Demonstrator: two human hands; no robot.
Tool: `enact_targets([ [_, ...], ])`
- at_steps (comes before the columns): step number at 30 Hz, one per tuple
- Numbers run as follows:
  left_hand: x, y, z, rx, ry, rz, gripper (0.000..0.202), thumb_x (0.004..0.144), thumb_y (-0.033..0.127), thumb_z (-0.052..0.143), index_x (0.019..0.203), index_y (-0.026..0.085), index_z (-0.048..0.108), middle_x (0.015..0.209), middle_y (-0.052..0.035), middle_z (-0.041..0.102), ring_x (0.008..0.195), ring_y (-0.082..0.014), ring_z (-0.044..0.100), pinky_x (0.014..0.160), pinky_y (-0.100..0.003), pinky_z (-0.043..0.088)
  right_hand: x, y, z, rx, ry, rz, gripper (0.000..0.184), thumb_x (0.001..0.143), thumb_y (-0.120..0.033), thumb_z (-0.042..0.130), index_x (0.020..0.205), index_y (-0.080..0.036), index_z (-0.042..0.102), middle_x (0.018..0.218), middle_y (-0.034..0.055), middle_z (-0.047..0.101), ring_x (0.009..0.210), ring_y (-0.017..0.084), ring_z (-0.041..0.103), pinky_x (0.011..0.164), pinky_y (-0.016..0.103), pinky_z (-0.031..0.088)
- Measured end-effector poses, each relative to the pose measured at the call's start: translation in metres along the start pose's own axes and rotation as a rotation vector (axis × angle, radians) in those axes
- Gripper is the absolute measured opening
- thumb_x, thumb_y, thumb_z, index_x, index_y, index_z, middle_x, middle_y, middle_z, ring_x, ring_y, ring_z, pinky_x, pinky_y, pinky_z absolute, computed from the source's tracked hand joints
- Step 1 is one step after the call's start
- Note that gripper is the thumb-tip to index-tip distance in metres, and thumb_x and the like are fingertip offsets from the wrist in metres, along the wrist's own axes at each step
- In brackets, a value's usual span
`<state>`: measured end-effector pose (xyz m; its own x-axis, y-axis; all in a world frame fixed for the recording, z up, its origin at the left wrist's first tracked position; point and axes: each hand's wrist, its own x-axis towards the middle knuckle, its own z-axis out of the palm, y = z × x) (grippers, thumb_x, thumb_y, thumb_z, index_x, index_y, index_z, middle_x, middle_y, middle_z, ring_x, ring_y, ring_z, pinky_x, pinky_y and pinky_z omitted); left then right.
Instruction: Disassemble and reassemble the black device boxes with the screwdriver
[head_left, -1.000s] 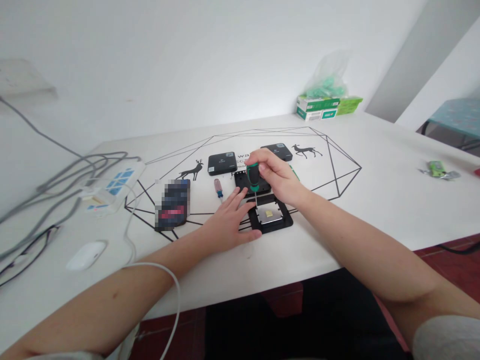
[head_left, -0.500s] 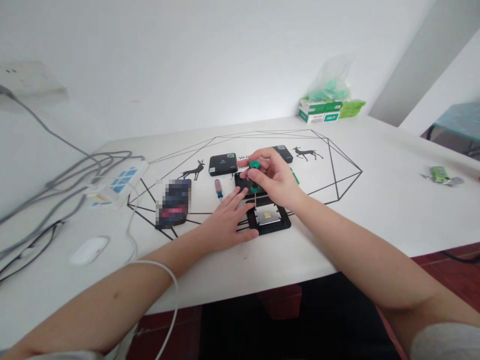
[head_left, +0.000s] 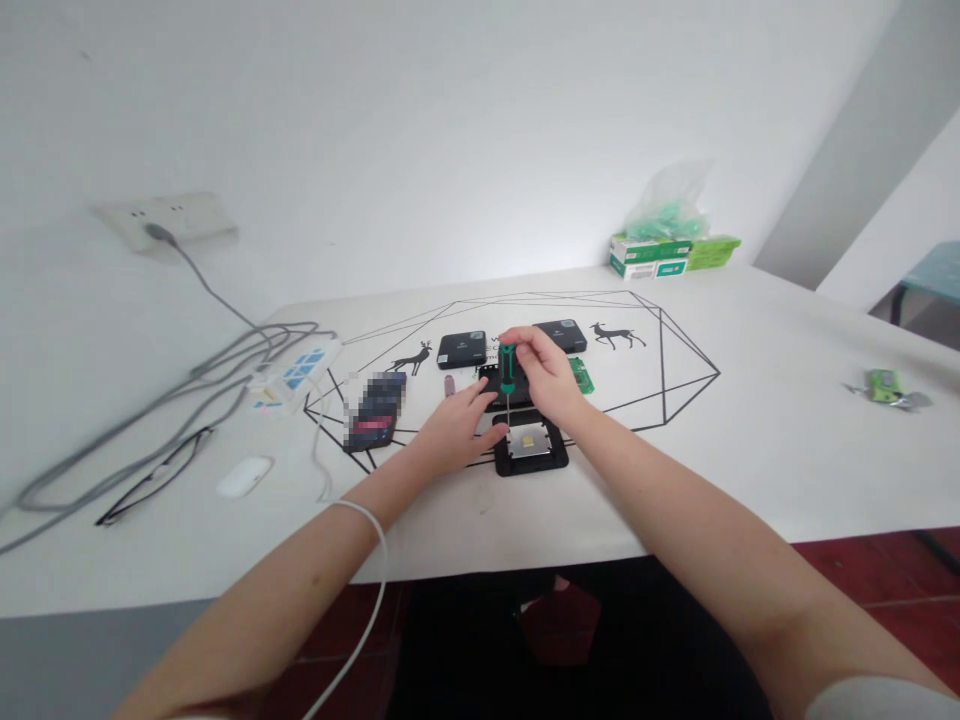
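Observation:
My right hand [head_left: 546, 378] grips a green-handled screwdriver [head_left: 508, 372] held upright, its tip down on the far left corner of an opened black device [head_left: 531, 447] with a metal plate inside. My left hand [head_left: 455, 430] lies flat on the table with fingers spread, its fingertips touching the device's left edge. Behind the screwdriver lies a black cover [head_left: 495, 385]. A second small screwdriver [head_left: 449, 385] rests just past my left fingers. A green circuit board [head_left: 580, 375] lies to the right of my right hand.
Two closed black boxes [head_left: 461, 350] [head_left: 561, 335] sit farther back on the white table [head_left: 750, 440]. A phone [head_left: 373, 411], a power strip [head_left: 292, 375] with grey cables, a white mouse [head_left: 244, 477] and glasses [head_left: 154, 478] lie left. Green boxes [head_left: 649, 255] stand far back; a small green item [head_left: 883, 385] lies right.
The camera has pulled back and tilted up, so the wall socket now shows. My right hand has shifted its grip on the screwdriver handle; my left hand stays flat by the device.

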<state>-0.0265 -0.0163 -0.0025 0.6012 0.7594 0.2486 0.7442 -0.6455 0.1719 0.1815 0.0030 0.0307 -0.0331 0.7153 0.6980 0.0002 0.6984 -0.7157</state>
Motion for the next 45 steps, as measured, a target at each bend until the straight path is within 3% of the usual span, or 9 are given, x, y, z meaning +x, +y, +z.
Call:
enact_targets([
  [6, 0.015, 0.013, -0.01, 0.127, -0.009, -0.033, 0.047, 0.105, 0.051, 0.048, 0.121, 0.012, 0.07, 0.132, -0.0211, 0.07, 0.12, -0.0368, 0.068, 0.109, -0.058, 0.05, -0.004, -0.002, 0.008, 0.12, 0.01, 0.126, 0.037, 0.082, -0.043, 0.083, 0.1, -0.025, 0.056, 0.121, 0.01, 0.079, 0.111, 0.023, 0.073, 0.099, 0.042, 0.053],
  [9, 0.022, 0.01, -0.013, 0.156, 0.026, -0.002, 0.045, 0.099, 0.054, 0.058, 0.118, 0.015, 0.072, 0.124, -0.0182, 0.072, 0.117, -0.0365, 0.068, 0.107, -0.058, 0.05, -0.005, -0.001, 0.009, 0.137, -0.007, 0.138, 0.038, 0.083, -0.037, 0.08, 0.103, -0.027, 0.049, 0.123, 0.0094, 0.079, 0.105, 0.02, 0.074, 0.099, 0.042, 0.054],
  [14, 0.017, -0.011, -0.006, 0.05, -0.041, 0.031, 0.066, 0.098, 0.062, 0.06, 0.145, 0.016, 0.061, 0.162, -0.0212, 0.048, 0.152, -0.0417, 0.041, 0.122, -0.064, 0.034, -0.008, 0.0, 0.008, 0.194, -0.053, 0.145, 0.024, 0.094, -0.035, 0.063, 0.113, -0.027, 0.05, 0.122, 0.0072, 0.076, 0.102, 0.019, 0.074, 0.094, 0.041, 0.058],
  [16, 0.011, -0.019, -0.003, -0.006, -0.138, 0.02, 0.084, 0.094, 0.071, 0.062, 0.158, 0.018, 0.048, 0.172, -0.0216, 0.033, 0.161, -0.044, 0.025, 0.125, -0.068, 0.027, -0.009, -0.002, 0.007, 0.098, -0.042, 0.084, 0.022, 0.094, -0.031, 0.058, 0.116, -0.026, 0.057, 0.124, 0.0075, 0.072, 0.107, 0.021, 0.07, 0.095, 0.041, 0.057],
  [19, 0.005, -0.026, 0.0, -0.08, -0.22, 0.05, 0.093, 0.094, 0.073, 0.062, 0.164, 0.016, 0.041, 0.176, -0.023, 0.022, 0.164, -0.0429, 0.017, 0.129, -0.065, 0.022, -0.009, -0.005, 0.004, -0.08, 0.01, -0.023, 0.024, 0.094, -0.025, 0.054, 0.116, -0.026, 0.064, 0.119, 0.0072, 0.068, 0.109, 0.022, 0.063, 0.093, 0.041, 0.055],
  [26, 0.008, -0.025, 0.005, -0.112, -0.171, 0.068, 0.079, 0.099, 0.067, 0.059, 0.157, 0.015, 0.052, 0.173, -0.0236, 0.029, 0.163, -0.044, 0.019, 0.129, -0.069, 0.021, -0.009, -0.01, 0.001, -0.138, -0.015, -0.158, 0.028, 0.102, -0.026, 0.045, 0.114, -0.028, 0.07, 0.114, 0.0065, 0.071, 0.11, 0.024, 0.065, 0.103, 0.047, 0.053],
  [35, 0.006, -0.014, 0.003, -0.171, -0.04, 0.159, 0.061, 0.096, 0.051, 0.069, 0.15, 0.022, 0.06, 0.168, -0.0167, 0.042, 0.161, -0.0394, 0.027, 0.13, -0.064, 0.027, -0.015, -0.016, 0.005, 0.155, -0.039, 0.102, 0.02, 0.102, -0.047, 0.057, 0.11, -0.029, 0.057, 0.132, 0.0067, 0.075, 0.114, 0.023, 0.075, 0.107, 0.048, 0.057],
  [39, 0.007, -0.01, -0.003, -0.186, -0.02, 0.213, 0.046, 0.097, 0.043, 0.068, 0.139, 0.023, 0.067, 0.161, -0.0144, 0.052, 0.158, -0.0351, 0.034, 0.129, -0.062, 0.029, -0.015, -0.017, 0.01, 0.141, -0.041, 0.099, 0.039, 0.089, -0.042, 0.078, 0.105, -0.03, 0.045, 0.132, 0.0079, 0.075, 0.112, 0.021, 0.076, 0.105, 0.044, 0.057],
  [45, 0.007, -0.009, -0.003, -0.189, -0.035, 0.198, 0.04, 0.096, 0.041, 0.069, 0.132, 0.024, 0.071, 0.157, -0.0143, 0.055, 0.157, -0.0356, 0.036, 0.127, -0.062, 0.032, -0.016, -0.012, 0.01, 0.101, -0.017, 0.072, 0.024, 0.099, -0.039, 0.063, 0.113, -0.03, 0.046, 0.136, 0.0088, 0.069, 0.112, 0.02, 0.073, 0.1, 0.042, 0.058],
])
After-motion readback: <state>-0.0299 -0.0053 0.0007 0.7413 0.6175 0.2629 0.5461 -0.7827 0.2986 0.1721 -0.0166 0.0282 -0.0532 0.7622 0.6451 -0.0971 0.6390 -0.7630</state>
